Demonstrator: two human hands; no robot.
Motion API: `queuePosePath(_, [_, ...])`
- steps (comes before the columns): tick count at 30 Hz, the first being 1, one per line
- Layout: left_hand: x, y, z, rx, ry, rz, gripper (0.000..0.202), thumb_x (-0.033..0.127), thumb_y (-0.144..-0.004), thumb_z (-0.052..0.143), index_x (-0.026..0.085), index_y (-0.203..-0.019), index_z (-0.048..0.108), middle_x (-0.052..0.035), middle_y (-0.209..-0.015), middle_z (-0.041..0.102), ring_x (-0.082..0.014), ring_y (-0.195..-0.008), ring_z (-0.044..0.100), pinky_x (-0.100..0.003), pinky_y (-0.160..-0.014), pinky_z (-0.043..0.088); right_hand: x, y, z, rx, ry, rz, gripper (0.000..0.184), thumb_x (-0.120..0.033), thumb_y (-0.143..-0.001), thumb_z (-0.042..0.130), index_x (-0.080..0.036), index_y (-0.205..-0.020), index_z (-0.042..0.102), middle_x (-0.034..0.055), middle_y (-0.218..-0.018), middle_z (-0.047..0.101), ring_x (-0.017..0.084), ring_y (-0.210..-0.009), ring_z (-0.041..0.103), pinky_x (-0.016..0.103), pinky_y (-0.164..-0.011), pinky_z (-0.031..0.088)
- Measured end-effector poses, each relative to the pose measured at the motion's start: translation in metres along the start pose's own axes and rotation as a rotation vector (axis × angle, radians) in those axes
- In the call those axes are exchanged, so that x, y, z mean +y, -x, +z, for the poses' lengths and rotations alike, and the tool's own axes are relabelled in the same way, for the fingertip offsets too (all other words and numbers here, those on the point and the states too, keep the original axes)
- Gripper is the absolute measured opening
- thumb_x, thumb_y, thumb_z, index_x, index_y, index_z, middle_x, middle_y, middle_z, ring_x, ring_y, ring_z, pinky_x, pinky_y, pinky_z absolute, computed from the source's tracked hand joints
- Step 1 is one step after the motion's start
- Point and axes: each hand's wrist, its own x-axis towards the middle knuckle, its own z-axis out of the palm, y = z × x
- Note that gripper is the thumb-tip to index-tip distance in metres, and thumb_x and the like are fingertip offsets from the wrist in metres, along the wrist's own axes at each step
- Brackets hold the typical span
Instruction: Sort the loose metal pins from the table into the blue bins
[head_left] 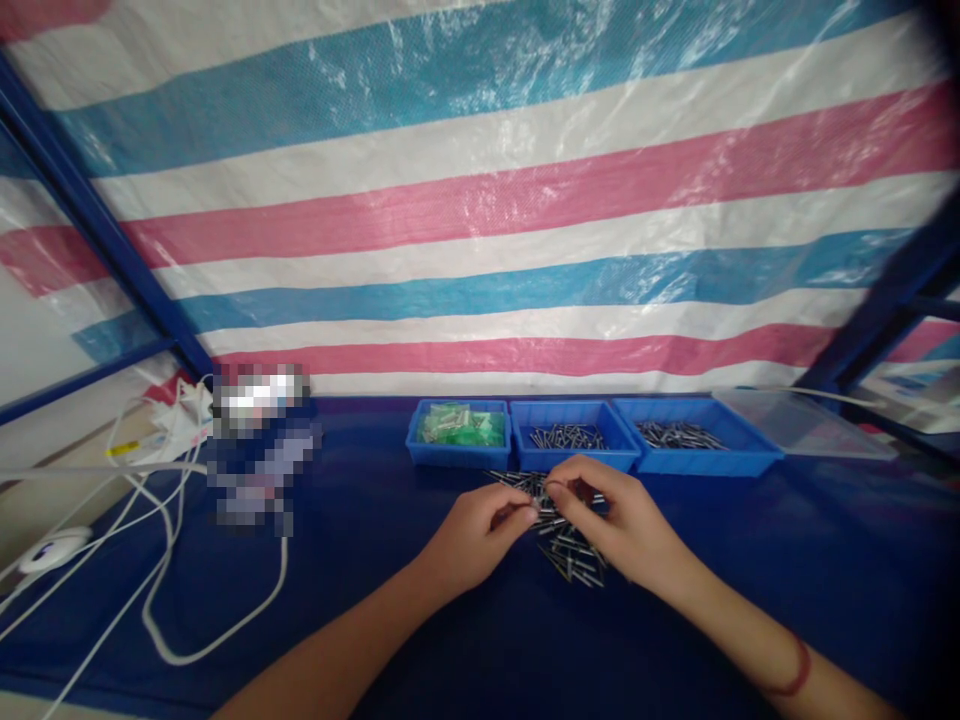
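Observation:
A loose pile of thin, dark metal pins [574, 560] lies on the blue tabletop, partly hidden by my hands. Above its left side, my left hand [474, 530] is closed with thumb and forefinger pinched together. My right hand [616, 512] is closed too, its fingertips almost meeting those of the left over the pile. Whatever sits between the fingertips is too small and blurred to name. Just behind the hands stand a blue bin [574, 463] with similar metal pins and, to its right, another blue bin [701, 462] also holding pins.
On the left of that row, a third blue bin [459, 458] contains green and clear pieces. A clear plastic lid [806, 425] lies at the far right. White cables [176, 660] loop over the table's left side. Striped sheeting [495, 210] hangs behind, between blue frame posts [112, 240].

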Motion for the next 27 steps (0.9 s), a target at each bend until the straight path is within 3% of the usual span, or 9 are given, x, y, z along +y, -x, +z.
queuePosePath(8, [0.000, 0.000, 0.002, 0.019, 0.014, 0.043, 0.018, 0.029, -0.087, 0.052, 0.016, -0.086, 0.064, -0.0006, -0.075, 0.059, -0.0117, -0.067, 0.051, -0.020, -0.061, 0.038, 0.000, 0.001, 0.004, -0.051, -0.016, 0.003, 0.017, -0.033, -0.088, 0.052, -0.019, -0.083, 0.061, 0.0006, -0.072, 0.057, 0.013, -0.064, 0.051, 0.025, -0.060, 0.041])
queuePosePath(13, [0.000, 0.000, 0.001, 0.136, 0.061, 0.007, 0.018, 0.031, -0.086, 0.054, 0.015, -0.087, 0.063, -0.0023, -0.079, 0.061, -0.0128, -0.071, 0.054, -0.022, -0.066, 0.042, 0.001, -0.001, 0.001, -0.047, -0.008, 0.007, 0.018, -0.033, -0.089, 0.051, -0.019, -0.085, 0.061, 0.0019, -0.075, 0.059, 0.013, -0.066, 0.053, 0.026, -0.060, 0.042])
queuePosePath(20, [0.001, 0.000, -0.002, 0.166, 0.025, 0.025, 0.019, 0.031, -0.087, 0.053, 0.016, -0.092, 0.062, -0.0029, -0.084, 0.063, -0.0133, -0.074, 0.056, -0.023, -0.069, 0.043, 0.000, -0.004, -0.004, -0.162, 0.100, -0.120, 0.016, -0.029, -0.089, 0.049, -0.020, -0.093, 0.062, 0.0031, -0.077, 0.062, 0.014, -0.064, 0.055, 0.026, -0.059, 0.044])
queuePosePath(23, [0.002, 0.001, -0.003, 0.120, -0.073, 0.060, 0.020, 0.031, -0.088, 0.053, 0.017, -0.100, 0.060, -0.0038, -0.089, 0.063, -0.0150, -0.081, 0.058, -0.025, -0.075, 0.044, 0.006, -0.009, -0.018, -0.042, 0.207, -0.107, 0.017, -0.030, -0.090, 0.047, -0.020, -0.091, 0.062, 0.0046, -0.082, 0.064, 0.016, -0.069, 0.058, 0.028, -0.064, 0.046])
queuePosePath(27, [0.003, 0.002, -0.005, 0.030, -0.290, 0.126, 0.021, 0.030, -0.088, 0.052, 0.020, -0.102, 0.063, -0.0053, -0.097, 0.062, -0.0194, -0.095, 0.055, -0.031, -0.086, 0.042, 0.032, -0.015, -0.058, 0.262, 0.486, 0.045, 0.020, -0.033, -0.087, 0.050, -0.018, -0.090, 0.063, 0.0075, -0.079, 0.065, 0.019, -0.066, 0.058, 0.031, -0.063, 0.043])
